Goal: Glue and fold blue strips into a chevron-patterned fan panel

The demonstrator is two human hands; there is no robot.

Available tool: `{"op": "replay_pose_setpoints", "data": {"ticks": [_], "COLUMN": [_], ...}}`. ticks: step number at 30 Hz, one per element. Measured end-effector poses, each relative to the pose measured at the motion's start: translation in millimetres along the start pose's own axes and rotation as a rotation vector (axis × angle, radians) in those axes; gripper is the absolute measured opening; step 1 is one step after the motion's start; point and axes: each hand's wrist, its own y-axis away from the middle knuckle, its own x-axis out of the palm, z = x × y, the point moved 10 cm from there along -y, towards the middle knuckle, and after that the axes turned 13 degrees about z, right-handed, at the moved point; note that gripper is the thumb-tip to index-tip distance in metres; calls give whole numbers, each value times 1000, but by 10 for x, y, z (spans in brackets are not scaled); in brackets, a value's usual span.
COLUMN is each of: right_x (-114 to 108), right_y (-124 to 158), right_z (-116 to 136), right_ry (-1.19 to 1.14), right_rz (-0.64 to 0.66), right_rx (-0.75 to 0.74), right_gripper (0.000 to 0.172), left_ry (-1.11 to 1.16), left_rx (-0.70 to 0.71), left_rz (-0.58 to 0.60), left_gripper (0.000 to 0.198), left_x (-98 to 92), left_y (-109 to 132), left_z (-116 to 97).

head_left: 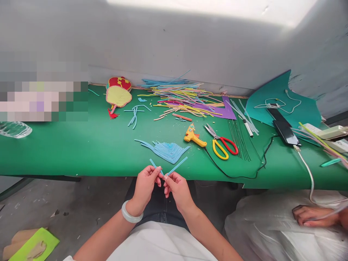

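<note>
At the front edge of the table, my left hand and my right hand pinch a light blue pipe cleaner between thumbs and fingertips. Its two ends point up and apart in a V; my fingertips hide the middle, so I cannot tell whether it is one bent piece or two. Just beyond my hands lies a fan-shaped panel of blue pipe cleaners set side by side in nested V rows, with a few longer ends sticking out to the left.
Right of the panel lie a yellow glue gun, its black cord trailing rightward, and scissors with open blades. Behind is a pile of coloured pipe cleaners. A fan-shaped craft lies back left. Another person's hand is at lower right.
</note>
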Motion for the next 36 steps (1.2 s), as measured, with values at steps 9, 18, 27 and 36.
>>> {"op": "replay_pose_setpoints", "data": {"ticks": [9, 18, 27, 36], "right_x": [27, -39, -69, -135], "right_y": [10, -46, -180, -232], "right_z": [-48, -80, 94, 74], "right_ry": [-22, -16, 48, 218], "right_rz": [68, 107, 158, 160], "right_rx": [52, 146, 231, 240], "right_gripper": [33, 32, 41, 47], "left_ry": [-27, -93, -634, -1417], "left_rx": [-15, -13, 396, 818], "left_rz": [19, 36, -97, 156], "left_gripper": [42, 41, 32, 38], "left_x": [-4, 3, -4, 646], "left_y": [-11, -47, 90, 373], "left_z": [-19, -75, -547, -418]}}
